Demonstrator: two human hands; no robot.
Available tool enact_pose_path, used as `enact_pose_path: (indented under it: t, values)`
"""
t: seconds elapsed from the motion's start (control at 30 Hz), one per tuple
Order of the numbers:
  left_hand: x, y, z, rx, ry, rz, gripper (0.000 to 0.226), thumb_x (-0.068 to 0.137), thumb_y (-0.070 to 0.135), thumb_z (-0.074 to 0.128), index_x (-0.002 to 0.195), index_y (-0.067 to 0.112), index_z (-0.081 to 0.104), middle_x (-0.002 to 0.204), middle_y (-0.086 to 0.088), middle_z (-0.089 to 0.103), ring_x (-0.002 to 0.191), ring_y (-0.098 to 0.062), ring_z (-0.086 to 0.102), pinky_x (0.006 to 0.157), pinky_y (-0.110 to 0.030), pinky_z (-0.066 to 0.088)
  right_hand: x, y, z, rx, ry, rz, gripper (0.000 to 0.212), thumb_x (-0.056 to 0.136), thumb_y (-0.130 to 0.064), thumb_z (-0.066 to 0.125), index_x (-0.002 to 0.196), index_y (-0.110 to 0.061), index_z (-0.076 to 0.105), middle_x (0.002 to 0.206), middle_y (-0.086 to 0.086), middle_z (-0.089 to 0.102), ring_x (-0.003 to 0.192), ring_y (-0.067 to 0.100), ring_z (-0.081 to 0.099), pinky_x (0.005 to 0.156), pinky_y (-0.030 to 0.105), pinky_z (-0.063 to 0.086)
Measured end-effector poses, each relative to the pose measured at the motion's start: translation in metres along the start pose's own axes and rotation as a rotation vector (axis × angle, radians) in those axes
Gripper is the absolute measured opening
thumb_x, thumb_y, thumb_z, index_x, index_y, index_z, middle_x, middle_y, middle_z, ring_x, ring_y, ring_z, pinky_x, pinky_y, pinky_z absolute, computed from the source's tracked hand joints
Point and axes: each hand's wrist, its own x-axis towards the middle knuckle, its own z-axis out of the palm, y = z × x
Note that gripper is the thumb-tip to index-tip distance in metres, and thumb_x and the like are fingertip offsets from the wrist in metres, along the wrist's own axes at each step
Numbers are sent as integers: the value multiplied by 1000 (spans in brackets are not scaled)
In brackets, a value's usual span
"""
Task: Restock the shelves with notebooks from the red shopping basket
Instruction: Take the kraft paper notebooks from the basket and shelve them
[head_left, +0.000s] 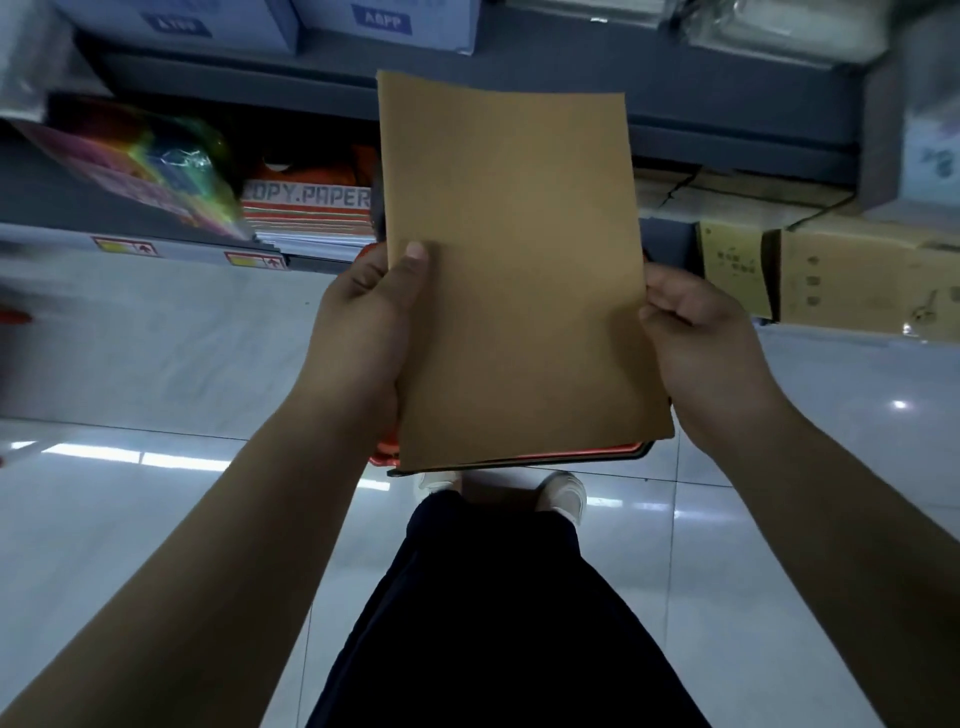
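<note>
A stack of notebooks with a plain brown cover on top fills the middle of the view, held flat in front of me. My left hand grips its left edge, thumb on the cover. My right hand holds the right edge with curled fingers. Beneath the brown cover, a red and a black cover edge show at the bottom. Most of the red shopping basket is hidden under the stack; only a red sliver shows at the lower left of the notebooks.
Dark grey shelves run across the top. A pack marked COPY PAPER and colourful plastic packets lie at lower left; cardboard boxes stand at right. Blue-and-white boxes sit above. Glossy tiled floor lies below.
</note>
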Motion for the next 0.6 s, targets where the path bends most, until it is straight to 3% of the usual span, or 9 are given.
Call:
enact_pose_path:
  t: [0.13,0.23,0.47,0.6]
  values:
    - [-19,21,2,-33,-86,12,25,97,11,49,109,21,69,101,-1,75,90,-21,72,76,-39,58,-17,-24,-19,55,14,-25,49,98,4,38,115,-34,64,111,-14,70,106,2,64,92,24,50]
    - [-36,40,1,-22,-204,52,39,90,-2,43,116,18,64,100,-3,73,85,-20,70,66,-32,57,-33,-45,-30,86,15,-32,51,98,6,35,107,-34,65,106,-15,71,102,0,65,88,21,51]
    - [-77,71,4,28,-306,136,54,86,-10,35,125,19,58,99,3,70,83,-15,68,64,-25,54,-73,-79,-55,120,46,-50,48,98,6,33,119,-25,63,111,-14,70,103,0,65,89,17,50]
    - [-94,88,1,5,-332,171,58,82,-11,40,131,15,52,103,2,69,86,-14,68,63,-24,54,-94,-92,-63,202,67,-58,50,97,8,34,113,-29,64,111,-10,71,106,4,65,97,29,50]
